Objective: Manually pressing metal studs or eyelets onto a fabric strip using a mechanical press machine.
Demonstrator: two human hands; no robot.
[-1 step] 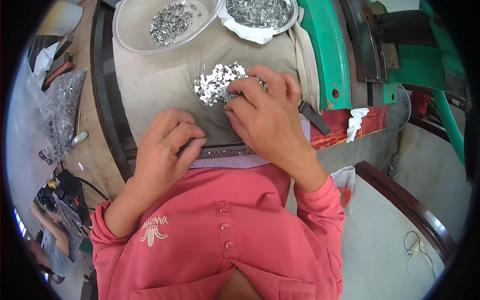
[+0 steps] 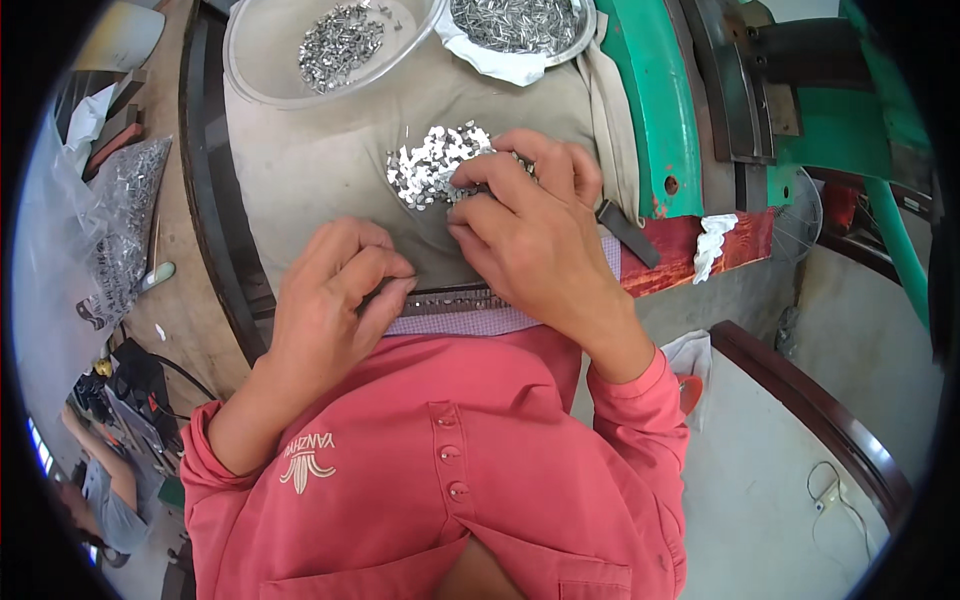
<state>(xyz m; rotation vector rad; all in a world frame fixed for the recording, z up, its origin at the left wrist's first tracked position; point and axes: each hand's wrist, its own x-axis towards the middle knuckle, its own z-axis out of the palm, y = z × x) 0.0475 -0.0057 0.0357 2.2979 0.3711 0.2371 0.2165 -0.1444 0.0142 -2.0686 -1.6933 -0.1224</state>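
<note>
On grey-green cloth [image 2: 310, 165], small shiny silver metal pieces [image 2: 435, 168] lie heaped, seemingly left to handle, at the right hand [image 2: 540, 225], fingers curled; the left hand [image 2: 335, 285] bends its fingers near a dark ridged strip [image 2: 455, 302]. Finished work and any grip cannot be told.

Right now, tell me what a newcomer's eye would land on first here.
Probably the bright heap of small metal pieces on the khaki cloth, upper centre, with the right hand reaching over its right side. Next, the pink shirt filling the lower middle, and the green machine frame at upper right. At the top, a wide translucent tub holds more metal pieces.
</note>
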